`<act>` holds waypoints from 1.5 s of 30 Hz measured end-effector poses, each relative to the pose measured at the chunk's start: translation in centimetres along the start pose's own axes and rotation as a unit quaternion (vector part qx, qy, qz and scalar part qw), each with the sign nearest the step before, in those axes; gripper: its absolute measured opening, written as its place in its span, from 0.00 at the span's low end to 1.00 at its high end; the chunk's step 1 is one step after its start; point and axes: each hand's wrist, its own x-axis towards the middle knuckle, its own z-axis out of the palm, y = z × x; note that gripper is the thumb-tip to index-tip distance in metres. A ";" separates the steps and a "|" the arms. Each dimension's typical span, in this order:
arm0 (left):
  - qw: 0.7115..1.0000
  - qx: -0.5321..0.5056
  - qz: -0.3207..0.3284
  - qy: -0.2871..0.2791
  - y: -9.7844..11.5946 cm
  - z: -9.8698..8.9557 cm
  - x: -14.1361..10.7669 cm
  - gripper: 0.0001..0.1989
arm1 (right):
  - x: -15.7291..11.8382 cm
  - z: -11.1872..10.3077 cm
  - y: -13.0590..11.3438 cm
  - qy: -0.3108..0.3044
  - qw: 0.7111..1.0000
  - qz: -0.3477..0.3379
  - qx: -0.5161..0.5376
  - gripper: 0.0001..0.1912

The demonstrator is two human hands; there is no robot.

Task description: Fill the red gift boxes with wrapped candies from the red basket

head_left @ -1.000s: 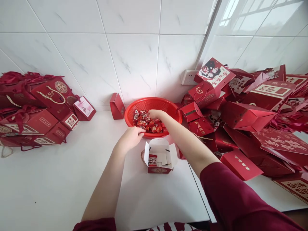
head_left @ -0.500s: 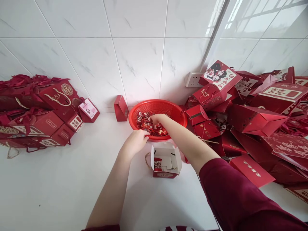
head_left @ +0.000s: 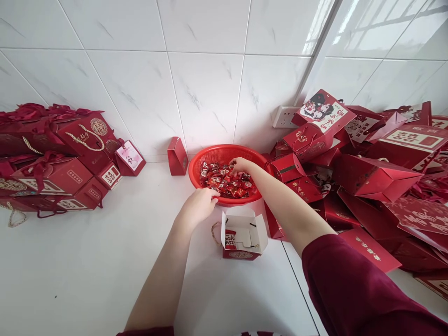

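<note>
A red perforated plastic basket holds many small wrapped candies in red wrappers. My right hand is over the right part of the candies, its fingers curled downward; what they hold, if anything, is hidden. At the basket's front left rim is my left hand, thumb and fingers bent together near the candies; its grip is too small to make out. In front of the basket stands an open red gift box with a white inside and a rope handle. A red packet with lettering lies in it.
Stacked red gift boxes with ribbons stand at the left. A small upright red box is beside the basket. Many red boxes are heaped at the right, by a wall socket. White tiles back the white counter.
My right hand has risen slightly and moved right and back over the candies, showing more of them. My left hand stays near the rim. The view has shifted slightly.
</note>
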 end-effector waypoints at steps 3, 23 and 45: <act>1.000 -0.002 0.001 -0.001 0.0 -0.1 0.0 0.19 | -0.3 0.2 0.0 -0.009 0.999 -0.024 0.029 0.16; 1.000 0.000 -0.003 0.000 0.1 0.0 0.0 0.19 | -0.9 1.6 -0.1 0.062 0.978 -0.146 -0.135 0.16; 0.970 -0.187 0.085 0.127 3.2 -0.5 -2.0 0.19 | -16.9 5.4 0.4 0.173 0.816 -0.291 0.468 0.14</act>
